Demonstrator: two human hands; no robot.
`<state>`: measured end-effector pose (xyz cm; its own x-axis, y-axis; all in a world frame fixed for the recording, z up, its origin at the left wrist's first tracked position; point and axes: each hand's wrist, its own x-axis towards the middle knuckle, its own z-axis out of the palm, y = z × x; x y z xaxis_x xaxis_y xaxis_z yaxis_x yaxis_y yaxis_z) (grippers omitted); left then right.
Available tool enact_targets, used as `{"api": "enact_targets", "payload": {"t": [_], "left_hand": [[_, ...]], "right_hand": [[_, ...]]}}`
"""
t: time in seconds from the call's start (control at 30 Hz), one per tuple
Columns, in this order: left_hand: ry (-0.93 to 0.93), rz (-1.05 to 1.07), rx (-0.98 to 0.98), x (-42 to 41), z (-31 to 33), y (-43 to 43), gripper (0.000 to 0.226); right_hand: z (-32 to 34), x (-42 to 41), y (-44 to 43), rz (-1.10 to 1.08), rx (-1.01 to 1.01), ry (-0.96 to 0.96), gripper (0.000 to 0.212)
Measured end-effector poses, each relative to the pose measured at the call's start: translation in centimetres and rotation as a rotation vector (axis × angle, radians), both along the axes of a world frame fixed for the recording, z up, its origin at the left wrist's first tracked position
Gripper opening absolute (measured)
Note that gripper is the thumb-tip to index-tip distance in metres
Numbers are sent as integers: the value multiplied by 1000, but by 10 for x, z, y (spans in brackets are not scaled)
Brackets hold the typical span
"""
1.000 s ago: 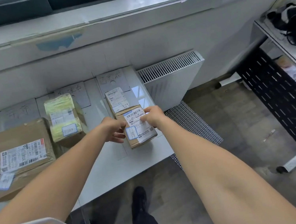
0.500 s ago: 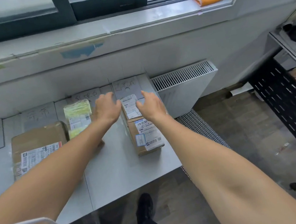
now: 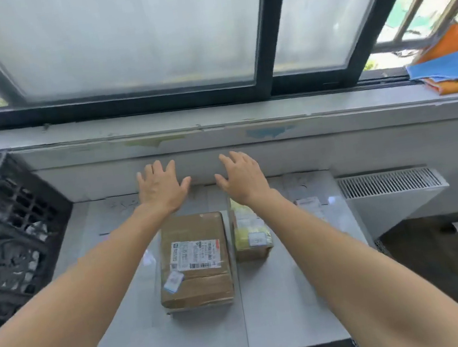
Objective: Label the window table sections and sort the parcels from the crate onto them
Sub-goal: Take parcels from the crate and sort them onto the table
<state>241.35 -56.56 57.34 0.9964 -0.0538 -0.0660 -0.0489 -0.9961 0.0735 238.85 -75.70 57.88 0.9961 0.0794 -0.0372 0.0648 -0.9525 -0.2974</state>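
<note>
Head camera: stretched out above the far edge of the pale grey window table (image 3: 287,313), the left hand (image 3: 161,188) and the right hand (image 3: 241,177), fingers spread wide and flat, gripping nothing. Cannot tell whether touching the wall behind or hovering.

Under the forearms, at mid-table, a large brown cardboard parcel (image 3: 194,260) with a white shipping label. Just beside it toward the right edge, a smaller parcel bound in yellow-green tape (image 3: 250,237). Nearer the right edge, a white-labelled parcel (image 3: 310,205), mostly hidden behind the right forearm.

Along the far edge, pale paper section labels (image 3: 116,203), writing too faint to read.

At the left end, a black plastic lattice crate (image 3: 14,235), pale shapes behind the lattice too blurred to name.

Judged from this: labelling apparently done, sorting partway, at least three parcels out, possibly more left in the crate.
</note>
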Motion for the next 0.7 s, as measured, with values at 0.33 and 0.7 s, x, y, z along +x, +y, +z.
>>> {"api": "enact_targets", "payload": {"t": [0.33,0.7], "left_hand": [[-193,225,-44,17,79,295,59],[-109,552,-67,7,55,523,58]], "right_hand": [[51,60,308,288,-21,-40,60],[46,71,542,540,69,-60,58]]}}
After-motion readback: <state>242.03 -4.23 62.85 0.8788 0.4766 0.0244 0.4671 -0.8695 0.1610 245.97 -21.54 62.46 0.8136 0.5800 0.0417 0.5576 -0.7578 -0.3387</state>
